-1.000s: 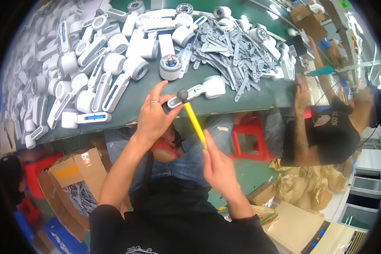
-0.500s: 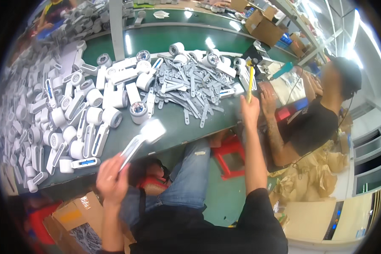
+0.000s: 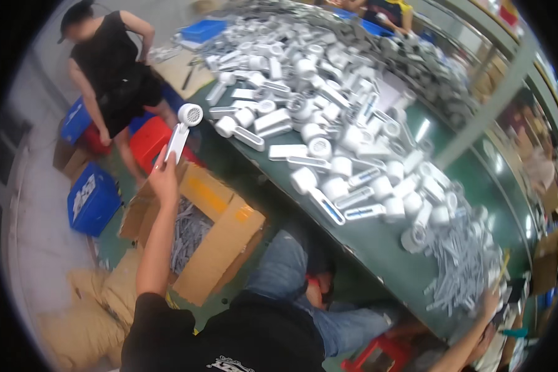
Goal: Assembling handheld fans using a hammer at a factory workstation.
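My left hand [image 3: 163, 178] is closed on the handle of a white handheld fan [image 3: 178, 139] with a round grilled head, raised over the floor left of the table. An open cardboard box [image 3: 224, 248] holding grey plastic strips [image 3: 191, 234] stands just below that hand. Far to the right, my right hand [image 3: 490, 302] is closed round a slim yellow tool [image 3: 506, 263] whose exact kind I cannot make out. It is beside a heap of grey plastic strips [image 3: 457, 260] on the table. Many similar white fans [image 3: 319, 147] lie piled across the green tabletop [image 3: 378, 263].
A person in black [image 3: 108, 68] stands at the far left by a red stool [image 3: 150, 139] and blue bins [image 3: 94, 198]. Brown paper [image 3: 74, 316] lies on the floor at lower left. A metal post [image 3: 490, 102] rises behind the table. Another red stool [image 3: 378, 356] is near my legs.
My view has swung left. My left hand has carried the fan away from the table edge to above the floor near the cardboard box. The right hand still holds the yellow tool.
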Tool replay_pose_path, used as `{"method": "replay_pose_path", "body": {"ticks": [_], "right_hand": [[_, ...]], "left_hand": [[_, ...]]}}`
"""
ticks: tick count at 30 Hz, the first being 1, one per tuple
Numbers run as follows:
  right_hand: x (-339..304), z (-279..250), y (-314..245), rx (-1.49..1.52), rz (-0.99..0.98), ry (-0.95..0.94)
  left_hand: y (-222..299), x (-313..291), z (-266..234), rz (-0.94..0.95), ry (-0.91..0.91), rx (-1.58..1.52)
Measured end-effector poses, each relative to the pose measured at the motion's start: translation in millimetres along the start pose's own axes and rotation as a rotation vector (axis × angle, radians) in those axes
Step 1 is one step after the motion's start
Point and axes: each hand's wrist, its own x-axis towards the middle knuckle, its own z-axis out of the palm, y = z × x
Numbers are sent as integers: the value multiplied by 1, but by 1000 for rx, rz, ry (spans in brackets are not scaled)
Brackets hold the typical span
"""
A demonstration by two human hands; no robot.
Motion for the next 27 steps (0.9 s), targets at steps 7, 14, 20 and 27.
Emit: {"method": "replay_pose_path", "body": {"ticks": [7,14,20,27], "right_hand": [[-10,-86,-66,-261,-184,306],[-187,-92,-216,121,-115,292],[-258,-113,-198,-594,-559,312],[-326,-30,-334,16,231,28]], "left_hand": [[-94,130,67,82,130,308],[-144,223,167,124,103,455],[-202,288,197,39,-35,280],[-55,134,206,319,-244,67]]}}
